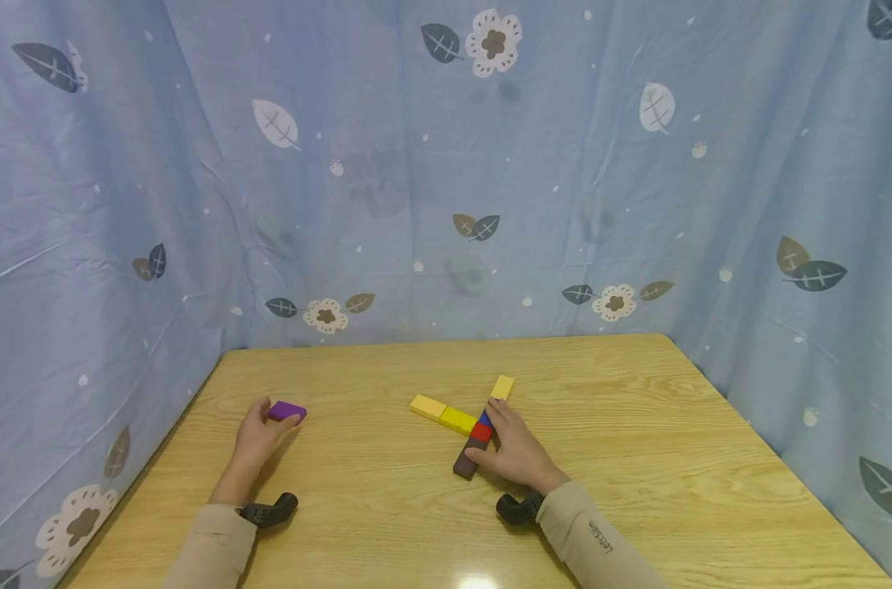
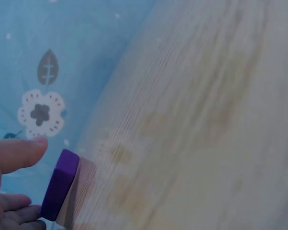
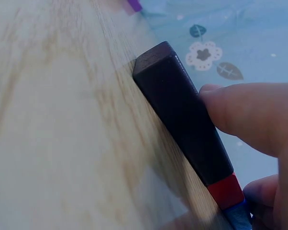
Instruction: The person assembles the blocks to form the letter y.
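Note:
A purple block (image 1: 288, 412) lies on the table at the left. My left hand (image 1: 257, 440) is around its near left side, fingers at one edge. In the left wrist view the thumb (image 2: 27, 154) stands apart from the block. My right hand (image 1: 517, 451) rests on a slanted row of blocks: dark brown block (image 1: 466, 460), red block (image 1: 481, 432), blue block (image 1: 485, 419) and pale yellow block (image 1: 502, 387). Its thumb touches the dark brown block; its extended fingers partly cover the blue one. A bright yellow block (image 1: 458, 420) and a light orange-yellow block (image 1: 428, 407) branch off leftward.
The blocks lie on a wooden table (image 1: 372, 507). A blue curtain (image 1: 387, 164) with leaves and flowers hangs behind the table and along both sides. Each wrist wears a black device, such as the left one (image 1: 271, 511).

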Demonstrator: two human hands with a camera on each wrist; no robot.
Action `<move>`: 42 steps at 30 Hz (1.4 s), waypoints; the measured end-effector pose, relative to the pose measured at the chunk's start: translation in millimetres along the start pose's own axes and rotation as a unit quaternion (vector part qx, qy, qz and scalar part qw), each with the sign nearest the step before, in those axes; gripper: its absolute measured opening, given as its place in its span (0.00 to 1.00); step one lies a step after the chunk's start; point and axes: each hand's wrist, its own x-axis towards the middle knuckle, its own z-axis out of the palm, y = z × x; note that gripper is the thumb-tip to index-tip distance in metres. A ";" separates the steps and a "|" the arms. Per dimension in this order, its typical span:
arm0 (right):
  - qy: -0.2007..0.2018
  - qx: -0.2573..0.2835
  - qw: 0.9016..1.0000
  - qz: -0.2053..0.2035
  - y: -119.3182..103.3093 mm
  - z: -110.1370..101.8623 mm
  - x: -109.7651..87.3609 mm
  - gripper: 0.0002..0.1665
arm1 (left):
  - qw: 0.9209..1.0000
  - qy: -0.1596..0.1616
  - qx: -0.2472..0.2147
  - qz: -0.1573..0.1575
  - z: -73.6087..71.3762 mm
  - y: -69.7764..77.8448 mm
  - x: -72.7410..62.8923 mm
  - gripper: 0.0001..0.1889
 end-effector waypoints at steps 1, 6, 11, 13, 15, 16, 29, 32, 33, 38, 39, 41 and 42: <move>-0.001 0.001 1.000 -0.001 -0.3 0.0 -0.4 0.53 | 1.000 0.000 0.008 -0.002 0.6 -0.9 0.5 0.45; -0.001 0.001 1.000 0.000 -1.5 -0.8 -1.0 0.53 | 0.998 0.006 0.061 0.017 3.0 -1.7 1.6 0.46; 0.000 0.000 1.000 0.000 -1.5 -0.6 -1.3 0.53 | 0.995 0.005 0.097 0.035 5.3 -3.2 2.1 0.45; -0.002 -0.003 1.000 0.002 -1.6 -0.5 -1.7 0.53 | 0.994 0.003 0.107 0.037 6.4 -3.7 2.3 0.44; -0.002 -0.006 1.000 0.004 -1.6 -0.7 -1.6 0.53 | 0.993 0.008 0.111 0.038 7.5 -3.3 2.5 0.43; -0.002 -0.008 1.000 0.004 -1.9 -1.0 -1.5 0.53 | 0.993 0.012 0.112 0.038 8.2 -2.9 2.7 0.43; 0.002 -0.013 1.000 -0.002 -0.3 0.5 -1.0 0.53 | 0.987 0.052 0.141 0.049 15.2 1.2 -0.3 0.37; 0.001 -0.016 1.000 -0.002 0.8 1.4 -0.7 0.53 | 0.987 0.056 0.141 0.050 16.7 0.1 -1.8 0.38; 0.001 -0.016 1.000 -0.003 0.8 1.4 -0.8 0.53 | 0.987 0.056 0.139 0.051 17.2 -0.4 -2.0 0.38; 0.004 -0.011 1.000 -0.004 0.6 1.2 -0.7 0.53 | 0.989 0.056 0.126 0.050 18.0 -0.7 -3.6 0.39; 0.002 -0.012 1.000 -0.002 0.4 1.2 -0.6 0.53 | 0.990 0.056 0.122 0.050 18.0 -0.6 -3.9 0.39; 0.001 -0.013 1.000 -0.002 0.2 1.4 -0.2 0.53 | 0.990 0.054 0.118 0.047 17.8 -0.5 -4.3 0.39; 0.001 -0.013 1.000 -0.001 0.1 1.5 -0.1 0.53 | 0.991 0.055 0.116 0.046 17.6 -0.4 -4.3 0.39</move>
